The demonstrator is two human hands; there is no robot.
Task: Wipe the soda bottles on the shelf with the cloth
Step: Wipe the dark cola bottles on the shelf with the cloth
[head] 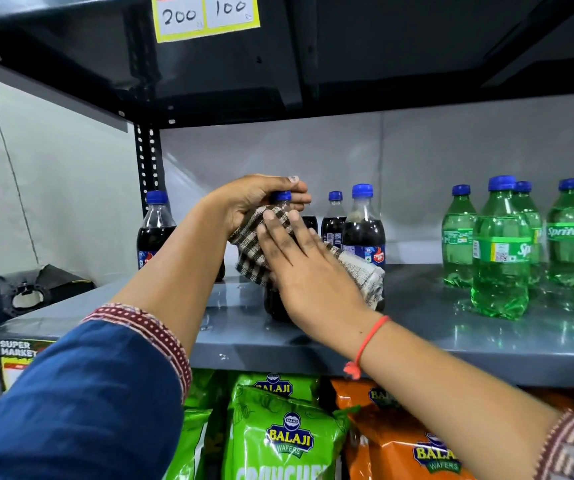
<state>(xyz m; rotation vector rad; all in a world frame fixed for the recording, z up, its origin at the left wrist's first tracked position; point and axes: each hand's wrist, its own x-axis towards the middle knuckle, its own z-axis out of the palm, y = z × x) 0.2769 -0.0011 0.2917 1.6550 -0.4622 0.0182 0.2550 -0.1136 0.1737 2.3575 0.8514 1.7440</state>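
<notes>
A dark cola bottle (275,303) with a blue cap stands near the front of the grey metal shelf (451,341). My left hand (254,199) grips it around the neck and cap. My right hand (299,268) presses a brown-and-cream checked cloth (254,251) flat against the bottle's side; most of the bottle is hidden by the cloth and hand. More cola bottles stand behind: one at the left (155,226), one at the back (334,220), one to the right (364,226). Several green Sprite bottles (500,251) stand at the right.
The dark upper shelf (347,57) hangs low overhead with a yellow price tag (206,15). A perforated upright post (148,161) stands at the back left. Green and orange Balaji wafer bags (285,434) fill the shelf below.
</notes>
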